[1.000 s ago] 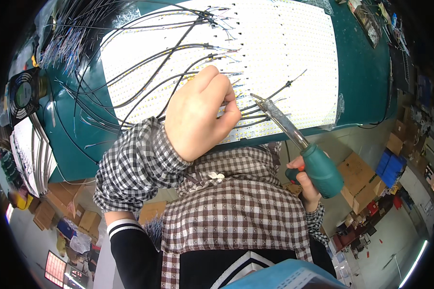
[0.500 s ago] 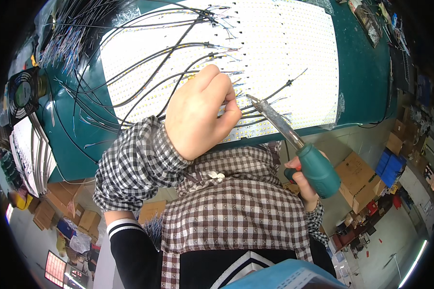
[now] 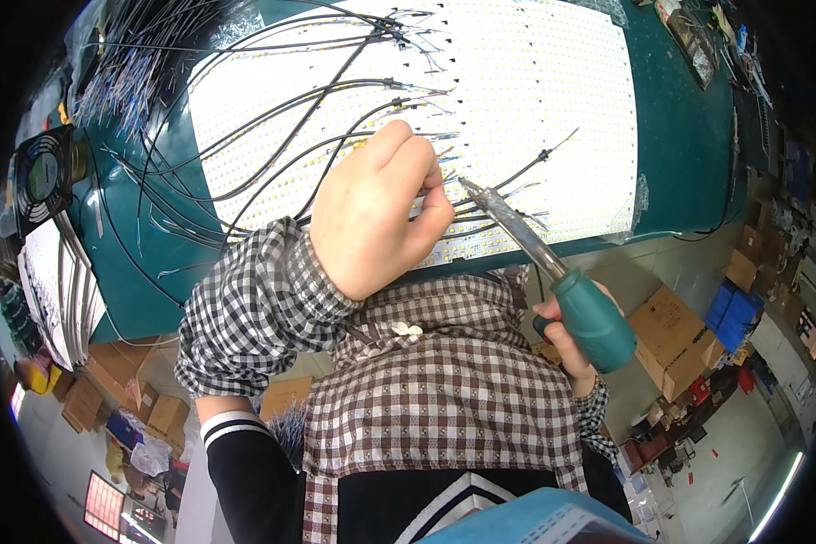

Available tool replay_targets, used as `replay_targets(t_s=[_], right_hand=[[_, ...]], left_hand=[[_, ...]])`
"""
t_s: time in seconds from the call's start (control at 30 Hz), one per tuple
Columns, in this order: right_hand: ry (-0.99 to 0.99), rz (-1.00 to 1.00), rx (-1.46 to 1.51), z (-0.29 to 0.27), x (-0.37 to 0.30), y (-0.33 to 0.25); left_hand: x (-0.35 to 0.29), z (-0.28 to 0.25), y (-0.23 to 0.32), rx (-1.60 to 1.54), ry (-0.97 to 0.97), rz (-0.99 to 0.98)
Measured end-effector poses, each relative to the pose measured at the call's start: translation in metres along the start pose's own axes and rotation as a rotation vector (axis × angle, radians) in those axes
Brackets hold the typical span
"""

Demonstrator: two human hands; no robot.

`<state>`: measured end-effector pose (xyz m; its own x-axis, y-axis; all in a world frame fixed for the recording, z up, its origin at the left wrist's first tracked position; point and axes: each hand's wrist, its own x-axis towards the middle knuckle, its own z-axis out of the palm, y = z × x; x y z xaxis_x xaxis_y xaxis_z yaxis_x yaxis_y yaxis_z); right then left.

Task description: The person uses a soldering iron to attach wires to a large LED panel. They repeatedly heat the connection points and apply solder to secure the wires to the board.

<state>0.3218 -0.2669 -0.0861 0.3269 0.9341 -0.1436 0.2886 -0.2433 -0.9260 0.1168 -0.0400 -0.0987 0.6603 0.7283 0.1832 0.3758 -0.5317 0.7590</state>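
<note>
My left hand (image 3: 378, 213) hovers over the white LED panel (image 3: 553, 82), thumb and fingers closed in a pinch. Thin blue wire ends (image 3: 451, 177) of a black cable stick out beside the fingertips; the exact grip is partly hidden. My right hand (image 3: 571, 349) is wrapped round the green handle of a soldering iron (image 3: 594, 322), mostly behind it. The iron's metal tip points up and left, close to the wire ends. Several black cables (image 3: 286, 113) with bared ends lie across the panel, some passing beneath my left hand.
The panel rests on a green table (image 3: 689, 136). A bundle of wires (image 3: 122, 82) lies at the far left, above a small black fan (image 3: 45, 177). A stack of white panels (image 3: 59, 281) sits at the left edge. Cardboard boxes (image 3: 671, 340) stand on the floor.
The soldering iron has shifted slightly left with my right hand, bringing its tip a little nearer the wire ends. My left hand looks almost unmoved.
</note>
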Motion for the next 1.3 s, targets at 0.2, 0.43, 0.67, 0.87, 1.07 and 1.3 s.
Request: replay_targets(t_s=[0.2,0.43,0.67,0.87,1.07,1.3], right_hand=[[0.051,-0.015,0.059,0.000,-0.001,-0.001],[0.083,0.067,0.185,0.004,0.001,-0.009],[0.154,0.125,0.290,0.004,-0.006,-0.010],[0.110,0.055,0.254,0.003,-0.005,-0.006],[0.138,0.070,0.266,0.005,-0.004,-0.004],[0.126,0.067,0.271,0.005,-0.003,-0.003]], left_hand=[[0.000,0.000,0.001,0.002,-0.004,0.001],[-0.002,0.000,0.001,-0.011,-0.006,-0.026],[-0.001,-0.004,0.000,-0.125,-0.040,-0.076],[-0.001,-0.005,0.000,-0.161,-0.060,-0.106],[0.000,-0.005,-0.003,-0.200,-0.065,-0.159],[0.003,-0.003,0.000,-0.089,-0.046,-0.148]])
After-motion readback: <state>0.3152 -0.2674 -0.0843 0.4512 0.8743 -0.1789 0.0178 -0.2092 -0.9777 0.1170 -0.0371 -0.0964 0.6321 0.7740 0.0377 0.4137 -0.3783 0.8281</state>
